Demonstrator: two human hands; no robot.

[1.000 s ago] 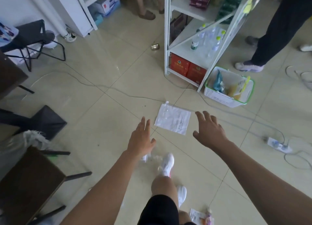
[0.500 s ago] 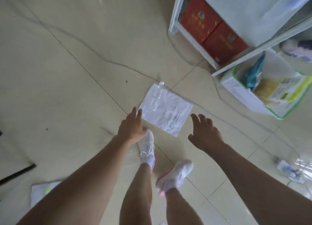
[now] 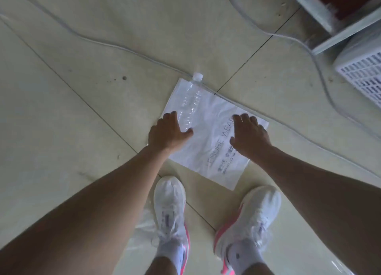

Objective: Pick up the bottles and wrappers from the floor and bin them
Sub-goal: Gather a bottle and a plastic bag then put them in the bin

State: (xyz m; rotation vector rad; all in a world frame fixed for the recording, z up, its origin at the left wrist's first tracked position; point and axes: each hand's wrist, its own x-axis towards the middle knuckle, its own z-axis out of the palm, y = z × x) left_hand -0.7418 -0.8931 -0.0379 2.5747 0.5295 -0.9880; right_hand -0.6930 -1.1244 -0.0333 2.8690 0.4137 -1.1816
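A white plastic wrapper bag [image 3: 214, 142] with grey print lies flat on the tiled floor in front of my feet. A clear, empty plastic bottle [image 3: 190, 101] with a white cap lies on the bag's left part, cap pointing away from me. My left hand [image 3: 168, 133] is spread at the bottle's lower end, fingers along its left side and thumb at its base, without closing round it. My right hand [image 3: 249, 136] is down on the right part of the bag, its fingertips touching the plastic.
A pale cable [image 3: 115, 45] runs across the floor just behind the bottle. A white slatted basket [image 3: 362, 72] and the foot of a white shelf frame [image 3: 340, 33] stand at the upper right. Crumpled clear plastic [image 3: 142, 233] lies beside my left shoe [image 3: 171, 208].
I have bent down close to the floor. Both hands dropped from above the bag onto it, the left reaching the bottle's base and the right landing on the bag.
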